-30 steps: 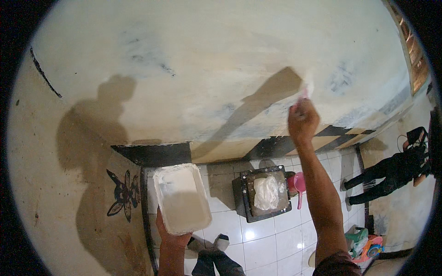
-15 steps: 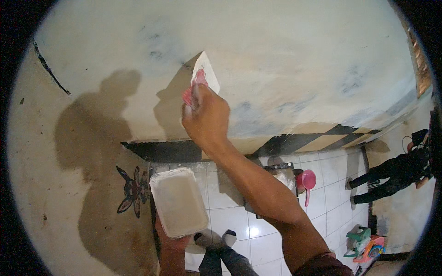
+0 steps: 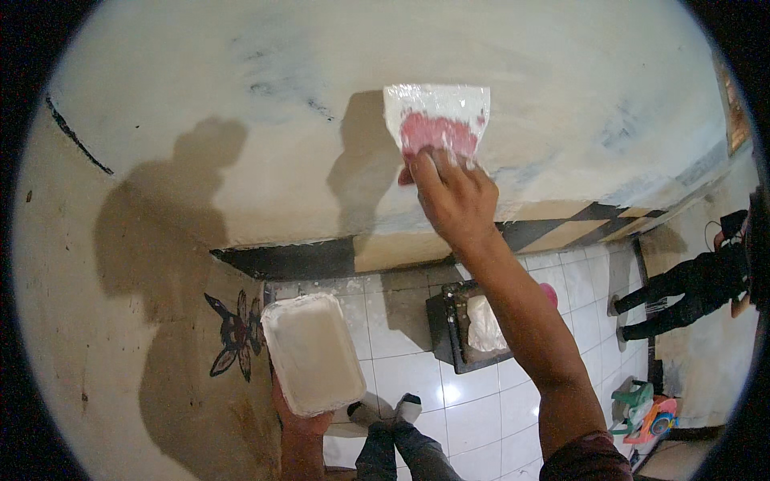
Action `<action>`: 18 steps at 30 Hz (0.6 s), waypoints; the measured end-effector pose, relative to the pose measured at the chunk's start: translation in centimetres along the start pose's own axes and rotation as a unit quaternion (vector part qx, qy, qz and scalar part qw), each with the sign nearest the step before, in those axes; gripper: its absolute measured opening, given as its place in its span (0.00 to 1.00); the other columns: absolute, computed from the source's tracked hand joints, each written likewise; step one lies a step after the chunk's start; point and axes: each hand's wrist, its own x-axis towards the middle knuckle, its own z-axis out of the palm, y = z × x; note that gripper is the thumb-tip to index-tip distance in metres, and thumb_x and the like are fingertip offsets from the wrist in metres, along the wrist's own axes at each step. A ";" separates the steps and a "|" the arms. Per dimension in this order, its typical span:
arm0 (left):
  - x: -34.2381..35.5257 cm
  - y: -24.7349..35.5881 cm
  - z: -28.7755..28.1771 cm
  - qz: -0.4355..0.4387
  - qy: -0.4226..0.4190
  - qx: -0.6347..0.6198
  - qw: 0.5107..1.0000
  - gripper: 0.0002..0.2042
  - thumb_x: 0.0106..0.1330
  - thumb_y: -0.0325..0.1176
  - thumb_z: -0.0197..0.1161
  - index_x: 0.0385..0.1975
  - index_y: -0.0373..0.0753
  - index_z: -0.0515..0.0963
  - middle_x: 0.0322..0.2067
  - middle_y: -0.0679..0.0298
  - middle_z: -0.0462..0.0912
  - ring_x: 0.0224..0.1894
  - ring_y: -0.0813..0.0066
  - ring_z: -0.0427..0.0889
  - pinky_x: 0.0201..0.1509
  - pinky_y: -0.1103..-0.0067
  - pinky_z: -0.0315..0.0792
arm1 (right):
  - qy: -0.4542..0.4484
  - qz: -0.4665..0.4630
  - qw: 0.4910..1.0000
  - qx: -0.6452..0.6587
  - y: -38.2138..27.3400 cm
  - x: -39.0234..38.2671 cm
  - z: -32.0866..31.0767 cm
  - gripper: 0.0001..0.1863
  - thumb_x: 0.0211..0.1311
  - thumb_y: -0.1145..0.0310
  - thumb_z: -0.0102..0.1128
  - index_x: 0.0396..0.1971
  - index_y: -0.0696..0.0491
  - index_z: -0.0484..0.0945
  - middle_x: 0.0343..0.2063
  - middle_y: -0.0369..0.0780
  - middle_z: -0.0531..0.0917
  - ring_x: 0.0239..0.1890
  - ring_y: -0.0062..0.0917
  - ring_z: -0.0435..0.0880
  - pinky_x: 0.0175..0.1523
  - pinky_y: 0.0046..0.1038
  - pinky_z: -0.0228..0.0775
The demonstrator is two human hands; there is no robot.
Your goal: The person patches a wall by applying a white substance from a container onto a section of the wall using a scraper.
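Observation:
My right hand (image 3: 459,196) grips a wide red scraper (image 3: 437,128) by its handle. White putty coats the scraper's broad end and some of my fingers. The blade faces the pale wall (image 3: 553,80); whether it touches the surface I cannot tell. Grey-blue smears and patches mark the wall around it. Lower left, my left hand (image 3: 303,418) holds a rectangular white tub (image 3: 313,353) from its near end, most of the fingers hidden beneath. Pale putty fills the tub's inside and crusts its rim.
A dark crate (image 3: 449,337) with a white bag (image 3: 484,325) stands on the tiled floor (image 3: 405,377), below my right forearm. A pink dipper (image 3: 549,293) shows partly behind that arm. Another person (image 3: 682,293) stands at right, near a green and orange object (image 3: 646,413). A side wall (image 3: 88,321) rises left.
My right hand has moved right along the wall. The scraper has turned from nearly edge-on to showing its broad coated face. The tub in my left hand has barely shifted.

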 end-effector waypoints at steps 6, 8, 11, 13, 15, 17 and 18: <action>-0.2 0.3 0.1 -0.018 -0.024 -0.034 0.999 0.26 0.68 0.51 0.46 0.61 0.42 0.65 0.56 0.59 0.72 0.56 0.58 0.73 0.58 0.59 0.70 | -0.116 0.006 0.993 -0.030 2.1 -5.3 2.2 0.07 0.47 0.71 0.61 0.29 0.48 0.75 0.23 0.32 0.77 0.23 0.23 0.80 0.24 0.27 0.74; -0.4 0.0 0.4 -0.017 -0.030 -0.069 0.997 0.26 0.68 0.51 0.47 0.60 0.41 0.65 0.56 0.58 0.72 0.57 0.58 0.73 0.59 0.59 0.69 | -0.093 0.022 0.995 0.011 0.5 -4.4 0.9 0.06 0.48 0.69 0.60 0.29 0.46 0.76 0.24 0.32 0.78 0.24 0.22 0.81 0.26 0.27 0.75; -0.4 0.7 -4.6 -0.008 -0.032 0.000 0.999 0.26 0.68 0.50 0.46 0.60 0.41 0.65 0.56 0.58 0.72 0.57 0.58 0.73 0.58 0.60 0.70 | -0.024 -0.020 0.999 -0.032 -0.9 0.6 2.2 0.08 0.47 0.69 0.61 0.29 0.46 0.76 0.27 0.32 0.80 0.26 0.22 0.82 0.28 0.25 0.75; 0.0 0.0 -3.6 -0.007 -0.024 0.015 1.000 0.26 0.68 0.50 0.46 0.60 0.41 0.65 0.55 0.58 0.73 0.56 0.58 0.74 0.58 0.60 0.71 | -0.102 -0.003 0.993 -0.051 1.0 -0.9 5.5 0.08 0.46 0.71 0.60 0.29 0.45 0.76 0.29 0.33 0.81 0.26 0.25 0.82 0.29 0.26 0.75; 0.6 0.4 -3.0 -0.017 -0.021 -0.009 1.000 0.25 0.68 0.50 0.45 0.60 0.41 0.65 0.55 0.58 0.73 0.56 0.59 0.74 0.57 0.61 0.72 | -0.141 0.030 0.990 0.001 0.8 -2.7 6.9 0.09 0.48 0.71 0.59 0.32 0.46 0.76 0.29 0.36 0.81 0.27 0.30 0.82 0.29 0.31 0.74; 0.8 0.9 -3.0 -0.050 -0.020 -0.080 0.995 0.25 0.68 0.50 0.45 0.59 0.41 0.66 0.54 0.58 0.74 0.55 0.59 0.75 0.56 0.61 0.73 | -0.154 0.068 0.979 0.117 -0.7 -5.9 4.1 0.11 0.52 0.71 0.57 0.38 0.48 0.76 0.26 0.40 0.80 0.27 0.36 0.81 0.28 0.39 0.73; 0.5 1.2 -2.8 -0.047 -0.012 -0.078 0.996 0.25 0.68 0.50 0.45 0.59 0.41 0.66 0.53 0.58 0.74 0.54 0.59 0.75 0.55 0.61 0.73 | -0.192 0.132 0.967 0.106 -0.9 -6.6 2.0 0.09 0.52 0.72 0.56 0.35 0.49 0.76 0.25 0.41 0.79 0.27 0.38 0.80 0.30 0.38 0.73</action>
